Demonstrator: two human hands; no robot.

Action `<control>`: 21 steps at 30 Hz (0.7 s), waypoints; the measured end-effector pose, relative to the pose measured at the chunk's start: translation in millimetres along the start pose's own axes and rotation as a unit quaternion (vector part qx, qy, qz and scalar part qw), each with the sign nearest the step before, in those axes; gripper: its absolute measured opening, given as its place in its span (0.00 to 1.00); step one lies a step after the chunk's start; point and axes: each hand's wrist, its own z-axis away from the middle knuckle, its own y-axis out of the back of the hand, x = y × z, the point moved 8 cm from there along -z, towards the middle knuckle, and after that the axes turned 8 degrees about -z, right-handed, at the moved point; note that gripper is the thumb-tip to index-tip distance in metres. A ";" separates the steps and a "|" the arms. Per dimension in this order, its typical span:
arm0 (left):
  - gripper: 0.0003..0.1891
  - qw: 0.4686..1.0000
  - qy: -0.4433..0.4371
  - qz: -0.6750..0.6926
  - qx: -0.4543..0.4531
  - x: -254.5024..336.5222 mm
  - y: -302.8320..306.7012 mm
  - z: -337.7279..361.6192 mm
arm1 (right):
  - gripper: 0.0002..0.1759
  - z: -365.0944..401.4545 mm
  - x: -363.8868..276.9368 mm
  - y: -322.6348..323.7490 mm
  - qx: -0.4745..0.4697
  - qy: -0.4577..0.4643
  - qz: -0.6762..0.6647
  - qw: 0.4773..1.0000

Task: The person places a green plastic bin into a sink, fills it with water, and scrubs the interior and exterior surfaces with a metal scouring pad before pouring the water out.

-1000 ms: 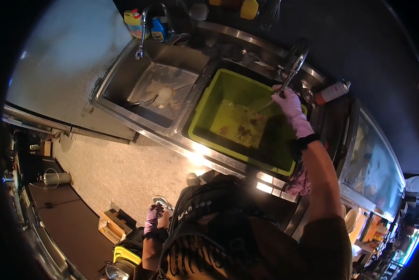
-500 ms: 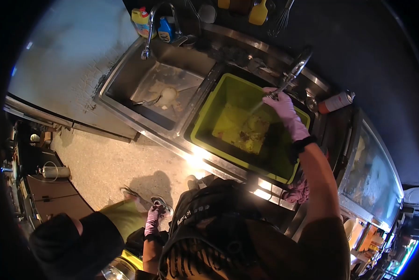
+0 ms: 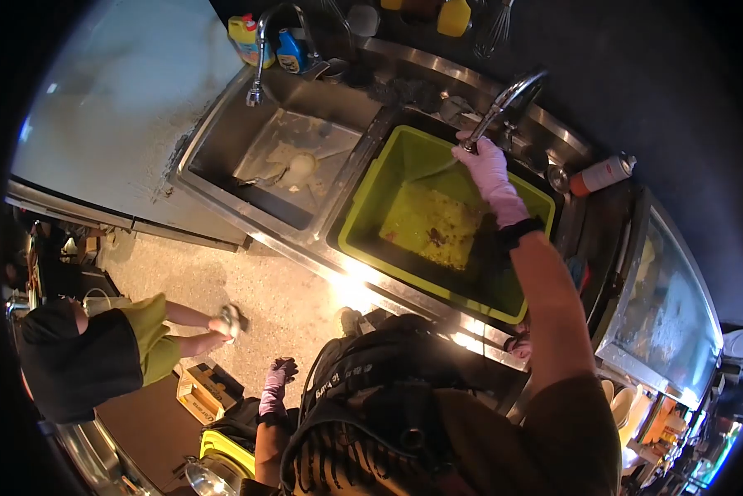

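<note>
My right hand (image 3: 485, 168), in a pink glove, is closed around the end of the right faucet (image 3: 508, 95). A stream of water comes from it into a green tub (image 3: 359, 202) that sits in the right sink basin. Brown bits and dirty water lie on the tub's floor. My left hand (image 3: 277, 387), also gloved in pink, hangs low beside my body above the floor, fingers apart and holding nothing I can see. A co-worker (image 3: 90, 355) at the left holds a small object (image 3: 230, 322) in both hands; its kind is blurred.
The left sink basin (image 3: 214, 149) contains food scraps and a utensil. Behind it stand a yellow jug (image 3: 246, 37) and a blue bottle (image 3: 290, 51). A spray can (image 3: 604, 175) lies right of the tub. A cardboard box (image 3: 202, 395) is at lower left.
The small object beside my left hand is now with the co-worker, who has moved away to the left. My right hand and the faucet end have shifted slightly up and left.
</note>
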 end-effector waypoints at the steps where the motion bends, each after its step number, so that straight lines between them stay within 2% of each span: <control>1: 0.10 1.000 0.003 -0.005 0.000 0.2 0.2 -1.7 | 0.20 6.2 -12.2 14.9 -0.028 0.008 0.050 0.998; 3: 0.10 1.000 0.008 -0.012 -0.005 -0.5 -2.5 -6.3 | 0.20 14.6 -18.7 39.5 -0.086 0.015 0.125 0.988; 8: 0.12 0.999 0.037 0.021 -0.034 1.4 -10.1 -13.8 | 0.21 35.9 -9.3 80.1 -0.112 0.002 0.126 0.986; 10: 0.12 0.999 0.022 -0.013 -0.031 8.1 -11.3 -19.8 | 0.21 41.0 -7.4 86.1 -0.109 -0.022 0.120 0.986; 13: 0.12 0.999 -0.001 -0.022 -0.038 18.0 -14.3 -24.5 | 0.21 45.7 6.8 69.1 -0.110 -0.083 -0.012 0.990; 16: 0.12 0.999 0.006 -0.032 -0.039 26.9 -16.3 -21.8 | 0.20 45.2 6.5 60.5 -0.092 -0.052 -0.040 0.994; 21: 0.11 0.999 0.003 -0.036 -0.023 24.2 -8.0 -16.7 | 0.19 44.4 0.4 86.7 -0.088 -0.028 0.097 0.991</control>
